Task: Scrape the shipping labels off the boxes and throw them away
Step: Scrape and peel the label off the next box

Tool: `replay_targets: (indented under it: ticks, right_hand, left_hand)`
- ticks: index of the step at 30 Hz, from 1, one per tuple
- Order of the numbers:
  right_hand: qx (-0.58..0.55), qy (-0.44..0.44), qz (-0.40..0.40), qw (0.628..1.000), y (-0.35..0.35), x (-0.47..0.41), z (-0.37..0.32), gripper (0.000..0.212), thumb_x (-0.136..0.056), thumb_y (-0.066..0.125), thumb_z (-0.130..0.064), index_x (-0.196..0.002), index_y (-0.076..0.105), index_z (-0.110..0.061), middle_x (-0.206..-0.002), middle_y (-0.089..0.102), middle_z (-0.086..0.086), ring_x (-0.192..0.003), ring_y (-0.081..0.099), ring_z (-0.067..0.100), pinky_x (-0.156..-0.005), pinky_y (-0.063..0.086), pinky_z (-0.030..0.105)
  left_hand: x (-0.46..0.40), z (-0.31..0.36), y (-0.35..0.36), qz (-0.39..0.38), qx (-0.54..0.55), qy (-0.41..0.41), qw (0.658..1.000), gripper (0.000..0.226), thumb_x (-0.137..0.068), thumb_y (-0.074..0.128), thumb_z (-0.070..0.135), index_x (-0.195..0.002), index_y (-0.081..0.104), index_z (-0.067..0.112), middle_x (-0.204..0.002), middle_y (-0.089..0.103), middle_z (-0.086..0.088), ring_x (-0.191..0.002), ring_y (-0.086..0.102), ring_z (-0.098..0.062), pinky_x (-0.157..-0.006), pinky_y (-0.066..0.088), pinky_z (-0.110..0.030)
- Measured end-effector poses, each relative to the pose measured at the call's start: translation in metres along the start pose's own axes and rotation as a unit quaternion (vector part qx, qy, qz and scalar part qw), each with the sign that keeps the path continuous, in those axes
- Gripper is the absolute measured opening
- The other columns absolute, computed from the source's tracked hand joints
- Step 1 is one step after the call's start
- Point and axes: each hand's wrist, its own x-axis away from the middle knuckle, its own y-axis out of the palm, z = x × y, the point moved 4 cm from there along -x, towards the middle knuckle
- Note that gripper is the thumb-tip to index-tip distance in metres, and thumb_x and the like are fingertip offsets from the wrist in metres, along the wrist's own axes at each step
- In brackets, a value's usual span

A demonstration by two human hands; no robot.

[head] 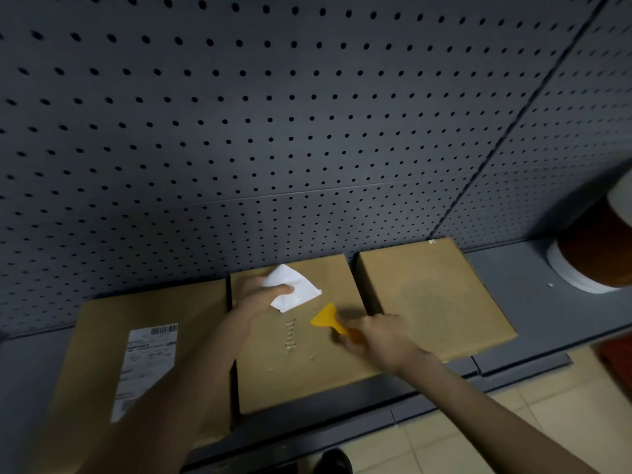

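Three flat cardboard boxes lie side by side on a grey shelf. Over the far part of the middle box, my left hand pinches a peeled white label. My right hand grips the handle of an orange plastic scraper, whose blade sits over the middle box near the label. Torn paper residue marks that box's top. The left box carries an intact white shipping label, partly hidden by my left forearm. The right box shows a bare top with a faint dark patch.
A grey pegboard wall rises right behind the boxes. A white and orange round container stands at the shelf's right end. The grey shelf edge runs along the front, with beige tiled floor and a dark shoe below.
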Motion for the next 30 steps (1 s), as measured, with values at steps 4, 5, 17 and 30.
replay_targets:
  ticks: [4, 5, 17, 30]
  right_hand:
    - [0.063, -0.02, 0.004, 0.998, 0.0, -0.002, 0.025, 0.045, -0.096, 0.03, -0.053, -0.141, 0.031, -0.046, -0.112, 0.063, 0.006, -0.101, 0.064, 0.027, -0.08, 0.047, 0.032]
    - [0.079, -0.027, 0.01, 0.996, -0.002, -0.005, 0.029, 0.045, -0.097, 0.029, -0.052, -0.141, 0.029, -0.046, -0.114, 0.061, 0.005, -0.101, 0.063, 0.025, -0.082, 0.046, 0.033]
    - [0.128, -0.083, 0.029, 0.988, -0.017, -0.027, 0.037, 0.043, -0.099, 0.034, -0.043, -0.141, 0.033, -0.04, -0.119, 0.057, 0.007, -0.113, 0.054, 0.027, -0.095, 0.036, 0.037]
    - [0.023, -0.065, -0.006, 0.998, -0.013, -0.043, 0.025, 0.039, -0.1, 0.035, -0.036, -0.138, 0.043, -0.033, -0.132, 0.047, 0.007, -0.112, 0.057, 0.026, -0.087, 0.046, 0.036]
  left_hand:
    - [0.009, 0.005, 0.005, -0.041, -0.023, 0.019, 0.999, 0.051, -0.072, 0.078, 0.029, -0.114, 0.061, 0.007, -0.115, 0.064, -0.007, -0.097, 0.059, -0.021, -0.073, 0.047, -0.026]
    - [0.011, 0.006, 0.004, -0.062, -0.02, 0.024, 0.998, 0.053, -0.071, 0.078, 0.035, -0.115, 0.061, 0.01, -0.116, 0.063, -0.003, -0.099, 0.059, -0.019, -0.078, 0.049, -0.028]
    - [0.005, 0.008, 0.021, 0.022, -0.034, -0.001, 0.999, 0.043, -0.071, 0.077, 0.036, -0.097, 0.065, 0.003, -0.09, 0.062, -0.009, -0.081, 0.059, -0.024, -0.057, 0.041, -0.026]
    - [0.001, -0.001, 0.014, 0.024, 0.012, -0.017, 0.999, 0.047, -0.071, 0.076, 0.038, -0.099, 0.065, 0.001, -0.096, 0.062, -0.015, -0.09, 0.059, -0.028, -0.068, 0.043, -0.03]
